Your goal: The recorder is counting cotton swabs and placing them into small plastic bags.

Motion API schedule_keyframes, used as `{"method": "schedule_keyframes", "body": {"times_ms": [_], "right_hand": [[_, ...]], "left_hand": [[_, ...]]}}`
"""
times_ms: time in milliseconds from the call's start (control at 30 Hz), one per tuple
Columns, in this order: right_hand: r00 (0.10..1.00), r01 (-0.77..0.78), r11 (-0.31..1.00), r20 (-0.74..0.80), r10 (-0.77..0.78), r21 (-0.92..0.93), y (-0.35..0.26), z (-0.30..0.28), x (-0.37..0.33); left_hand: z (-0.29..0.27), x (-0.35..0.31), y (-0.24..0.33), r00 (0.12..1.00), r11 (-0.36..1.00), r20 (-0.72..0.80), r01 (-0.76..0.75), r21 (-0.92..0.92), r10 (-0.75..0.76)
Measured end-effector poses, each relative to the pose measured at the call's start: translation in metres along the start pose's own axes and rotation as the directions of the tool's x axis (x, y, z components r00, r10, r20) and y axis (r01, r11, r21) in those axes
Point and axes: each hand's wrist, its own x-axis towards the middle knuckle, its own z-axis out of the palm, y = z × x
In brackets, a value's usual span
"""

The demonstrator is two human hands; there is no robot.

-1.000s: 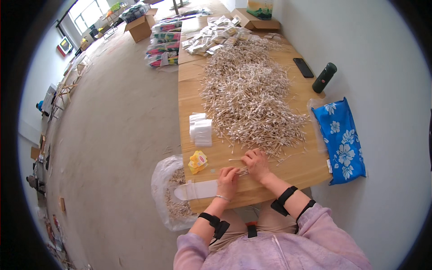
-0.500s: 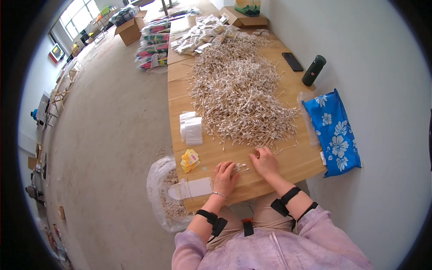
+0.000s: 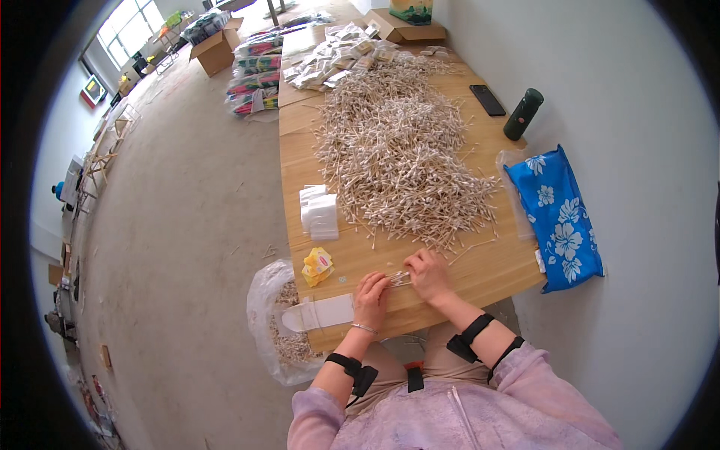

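Note:
My left hand [image 3: 371, 294] and my right hand [image 3: 427, 273] meet near the front edge of a long wooden table [image 3: 495, 270]. Between them they pinch a small bundle of thin sticks [image 3: 398, 279] with pale tips, held just above the tabletop. A big heap of the same sticks [image 3: 397, 150] covers the middle of the table beyond my hands. Left of my left hand lie a small yellow packet [image 3: 316, 265] and a stack of white bags [image 3: 319, 211]. A white strip [image 3: 319, 313] lies at the front left corner.
A blue flowered pouch [image 3: 559, 217] hangs over the right edge by the wall. A dark bottle [image 3: 522, 114] and a black phone [image 3: 487, 99] sit farther back. Filled packets [image 3: 337, 56] pile up at the far end. A clear plastic bag [image 3: 276, 322] of sticks stands on the floor.
My hands have drawn closer together and now hold the small bundle of sticks between them. The view has shifted slightly.

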Motion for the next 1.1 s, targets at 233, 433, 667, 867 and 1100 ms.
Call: {"method": "schedule_keyframes", "body": {"times_ms": [233, 433, 667, 867, 1100], "right_hand": [[0.989, 0.14, 0.973, 0.028, -0.147, 0.186, -0.003, 0.011, -0.007], [0.983, 0.106, 0.991, -0.141, -0.117, -0.084, 0.031, -0.033, -0.002], [0.986, 0.015, 0.975, -0.16, -0.052, -0.224, 0.044, -0.026, 0.029], [0.995, 0.073, 0.984, -0.061, -0.083, -0.16, 0.007, 0.007, 0.018], [0.984, 0.136, 0.986, -0.106, -0.146, -0.096, 0.007, -0.008, 0.021]], "left_hand": [[0.001, 0.005, 0.013, 0.997, 0.998, -0.047, 0.063, 0.004, -0.063], [-0.001, 0.003, 0.001, 0.997, 0.995, 0.037, -0.065, 0.08, 0.062], [0.002, 0.003, -0.002, 0.999, 0.999, -0.002, -0.048, -0.007, 0.048], [-0.002, 0.004, 0.006, 0.999, 0.999, -0.046, 0.018, -0.031, -0.019], [-0.002, 0.036, 0.02, 0.991, 0.988, -0.066, 0.119, 0.099, -0.113]]}}
